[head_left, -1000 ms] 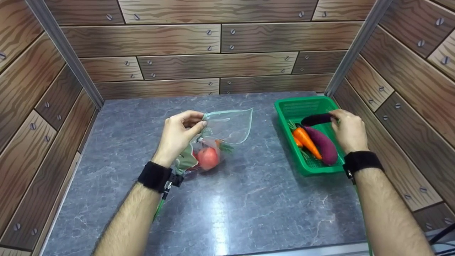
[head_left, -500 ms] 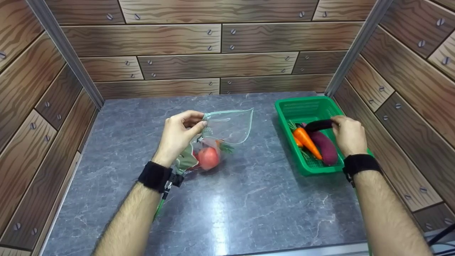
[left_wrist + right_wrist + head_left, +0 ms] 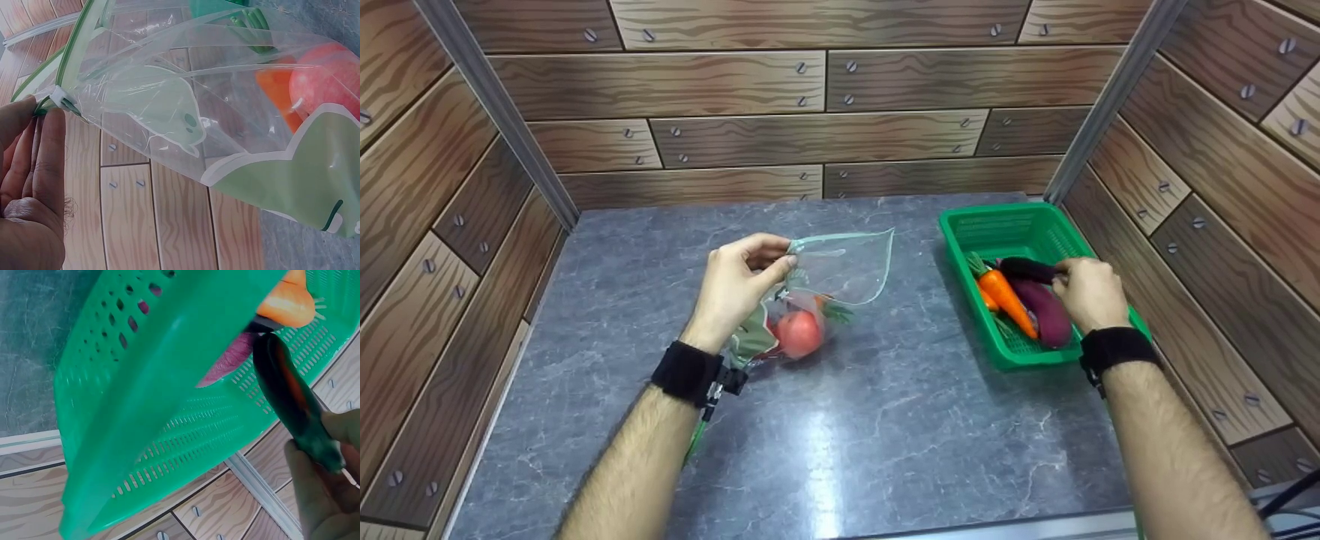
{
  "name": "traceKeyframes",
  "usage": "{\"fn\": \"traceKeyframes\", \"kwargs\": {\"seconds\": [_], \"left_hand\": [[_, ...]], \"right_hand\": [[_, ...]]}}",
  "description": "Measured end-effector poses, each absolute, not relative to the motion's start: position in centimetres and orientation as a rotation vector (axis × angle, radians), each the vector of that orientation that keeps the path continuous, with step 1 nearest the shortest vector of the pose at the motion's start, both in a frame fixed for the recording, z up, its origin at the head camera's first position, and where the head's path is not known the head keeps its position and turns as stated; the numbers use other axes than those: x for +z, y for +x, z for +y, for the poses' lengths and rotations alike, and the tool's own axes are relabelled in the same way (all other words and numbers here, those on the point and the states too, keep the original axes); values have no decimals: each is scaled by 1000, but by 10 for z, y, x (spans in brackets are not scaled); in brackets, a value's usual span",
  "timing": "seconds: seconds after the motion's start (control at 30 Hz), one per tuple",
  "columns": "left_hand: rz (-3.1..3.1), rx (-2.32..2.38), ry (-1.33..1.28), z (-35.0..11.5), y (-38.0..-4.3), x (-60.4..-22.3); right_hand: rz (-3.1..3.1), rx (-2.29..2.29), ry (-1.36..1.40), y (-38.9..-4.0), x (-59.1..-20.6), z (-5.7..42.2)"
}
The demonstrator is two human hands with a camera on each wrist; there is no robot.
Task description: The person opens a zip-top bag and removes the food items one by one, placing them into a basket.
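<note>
My left hand [image 3: 735, 289] pinches the rim of a clear zip bag [image 3: 847, 262] beside its white slider [image 3: 61, 97]. The bag's mouth spreads out to the right of the fingers. Low in the bag lie a red apple [image 3: 326, 81] and an orange carrot [image 3: 275, 93] with green tops, partly behind a green printed pattern. Over the green basket [image 3: 1039, 361], my right hand [image 3: 1093, 294] grips a slim dark eggplant [image 3: 284, 388] by its stem end. Its far tip points left, above a thick purple vegetable [image 3: 1048, 315] and next to orange carrots [image 3: 1009, 304].
The basket stands at the right of a grey marbled tabletop [image 3: 900, 420], near the right wall. Wood-patterned panels [image 3: 742, 82] enclose the back and both sides, with metal posts [image 3: 1117, 97] at the corners.
My right hand has come down and slightly nearer with the dark eggplant, which now overlaps the purple vegetable. My left hand and the bag have stayed in place.
</note>
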State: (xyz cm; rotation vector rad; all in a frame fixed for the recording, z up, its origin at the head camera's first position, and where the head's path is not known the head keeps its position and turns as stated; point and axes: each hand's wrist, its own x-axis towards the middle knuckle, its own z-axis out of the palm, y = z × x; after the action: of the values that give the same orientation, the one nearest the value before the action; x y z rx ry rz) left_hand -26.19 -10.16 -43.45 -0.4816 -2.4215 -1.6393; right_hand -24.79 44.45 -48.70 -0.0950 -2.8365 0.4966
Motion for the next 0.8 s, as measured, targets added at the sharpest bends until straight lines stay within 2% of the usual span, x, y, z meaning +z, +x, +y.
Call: {"fn": "traceKeyframes", "kwargs": {"seconds": [0.5,0.8], "left_hand": [[-2428,-1616,-481,-102,-261,-436],[-2439,-1616,-474,-101,-261,-437]], "right_hand": [[-3060,512,-64,-246,-506,451],[-3061,510,-55,-249,-502,445]]}}
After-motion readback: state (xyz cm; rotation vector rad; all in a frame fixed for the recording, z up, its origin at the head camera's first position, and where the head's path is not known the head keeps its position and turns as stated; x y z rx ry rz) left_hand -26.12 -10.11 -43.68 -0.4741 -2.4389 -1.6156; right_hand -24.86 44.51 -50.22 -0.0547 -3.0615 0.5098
